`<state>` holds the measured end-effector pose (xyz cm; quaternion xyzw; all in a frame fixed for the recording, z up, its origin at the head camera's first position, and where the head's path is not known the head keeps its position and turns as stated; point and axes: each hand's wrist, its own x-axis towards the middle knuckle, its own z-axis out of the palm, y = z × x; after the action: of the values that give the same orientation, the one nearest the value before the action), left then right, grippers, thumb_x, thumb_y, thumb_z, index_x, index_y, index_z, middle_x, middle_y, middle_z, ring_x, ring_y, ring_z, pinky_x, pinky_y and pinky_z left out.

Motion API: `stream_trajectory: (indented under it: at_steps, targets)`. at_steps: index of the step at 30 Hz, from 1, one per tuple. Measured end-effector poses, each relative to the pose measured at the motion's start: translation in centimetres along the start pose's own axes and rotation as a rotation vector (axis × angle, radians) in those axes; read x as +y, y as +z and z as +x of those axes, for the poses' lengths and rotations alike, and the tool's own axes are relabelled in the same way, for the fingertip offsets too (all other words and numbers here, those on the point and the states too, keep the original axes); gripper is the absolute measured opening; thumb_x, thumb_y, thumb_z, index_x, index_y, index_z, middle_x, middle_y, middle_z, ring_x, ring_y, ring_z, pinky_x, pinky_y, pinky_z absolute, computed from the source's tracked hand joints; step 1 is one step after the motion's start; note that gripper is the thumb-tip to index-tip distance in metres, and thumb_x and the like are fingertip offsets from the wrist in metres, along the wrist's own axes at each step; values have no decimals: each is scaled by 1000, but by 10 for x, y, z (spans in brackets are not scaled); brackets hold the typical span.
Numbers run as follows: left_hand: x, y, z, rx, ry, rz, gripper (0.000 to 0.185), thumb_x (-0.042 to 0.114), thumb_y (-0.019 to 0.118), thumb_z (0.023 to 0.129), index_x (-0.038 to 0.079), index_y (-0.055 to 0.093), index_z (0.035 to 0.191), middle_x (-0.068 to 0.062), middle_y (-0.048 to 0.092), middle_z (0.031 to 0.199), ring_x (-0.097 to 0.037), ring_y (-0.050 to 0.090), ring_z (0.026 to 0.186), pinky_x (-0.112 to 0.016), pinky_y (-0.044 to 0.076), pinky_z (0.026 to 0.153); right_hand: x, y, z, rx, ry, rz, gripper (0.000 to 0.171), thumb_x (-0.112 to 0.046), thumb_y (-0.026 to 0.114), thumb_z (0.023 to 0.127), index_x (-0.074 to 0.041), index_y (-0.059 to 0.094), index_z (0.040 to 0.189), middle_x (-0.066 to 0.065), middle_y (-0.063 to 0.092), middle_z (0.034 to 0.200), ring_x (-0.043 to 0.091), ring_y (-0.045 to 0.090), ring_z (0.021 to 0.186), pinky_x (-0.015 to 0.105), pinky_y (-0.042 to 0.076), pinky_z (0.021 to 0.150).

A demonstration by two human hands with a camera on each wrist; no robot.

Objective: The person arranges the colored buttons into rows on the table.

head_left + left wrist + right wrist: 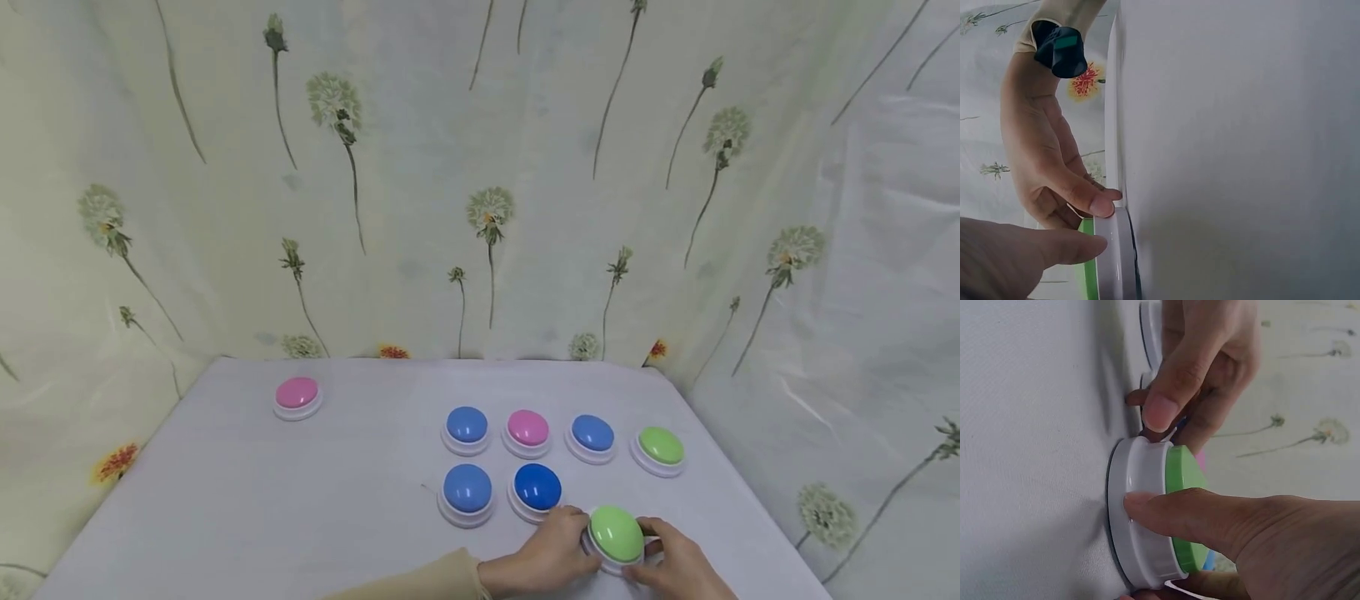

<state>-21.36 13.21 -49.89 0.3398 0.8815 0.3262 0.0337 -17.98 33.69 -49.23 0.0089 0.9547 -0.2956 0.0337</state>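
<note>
A round green push button (617, 533) on a white base is near the table's front right, between my two hands. My left hand (551, 548) grips the base from the left, its fingers and thumb at the rim. From the right, my right hand (678, 562) holds the same base, with the thumb (1172, 515) flat along the white side in the right wrist view. The base sits low at the white cloth. Just behind my left hand is a dark blue button (537, 487), its base partly covered by that hand.
Left of the dark blue button stands a lighter blue one (467, 488). A row behind holds a blue button (467, 425), a pink one (528, 427), another blue one (592, 433) and a green one (662, 446). A separate pink button (297, 392) lies far left. Flowered curtain (420, 167) surrounds the table.
</note>
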Motion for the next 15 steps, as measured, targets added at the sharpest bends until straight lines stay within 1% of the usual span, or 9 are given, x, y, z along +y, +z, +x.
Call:
stream_trajectory:
  at_steps: [2,3,5,6,9,11,15]
  targets:
    - [1,1,0,-31,-37,-16,48,25,76,79,4,63,120,-4,63,115,-8,57,108,-20,50,90,3,-1,3,-8,4,22,72,-18,87,65,6,54,124,10,64,113,17,63,91,25,52,69]
    - [2,1,0,-44,-53,-23,51,26,76,79,4,62,123,-5,61,118,-9,56,110,-21,50,92,5,-2,4,-14,-9,36,72,-18,87,65,6,54,125,12,64,113,19,63,91,26,53,70]
    - [4,2,-1,-75,-99,-44,56,29,75,81,3,58,128,-6,57,123,-10,53,115,-22,49,94,7,-4,7,-17,-22,49,72,-17,86,66,6,54,126,15,64,116,22,64,94,30,55,75]
    - [5,2,-1,-82,-109,-44,59,30,75,81,2,56,130,-6,56,125,-10,52,117,-22,48,96,8,-6,9,-12,-36,46,72,-17,86,67,7,53,127,18,64,117,26,65,96,34,56,79]
    - [6,5,-1,-106,-128,-41,66,32,73,82,0,51,135,-9,52,131,-12,49,123,-23,47,99,12,-8,14,13,-98,40,72,-16,83,71,9,51,129,27,59,124,36,64,107,40,54,87]
    - [7,6,-1,-124,-134,-52,69,33,73,82,0,49,138,-11,50,135,-13,48,126,-24,46,101,13,-7,19,43,-115,8,71,-18,83,72,9,51,130,28,58,126,39,61,112,41,53,91]
    - [9,8,2,-157,-132,-70,74,35,73,83,1,44,141,-14,44,141,-16,45,130,-27,46,102,13,-5,26,82,-172,19,66,-13,82,73,9,53,128,26,59,125,39,59,115,37,53,91]
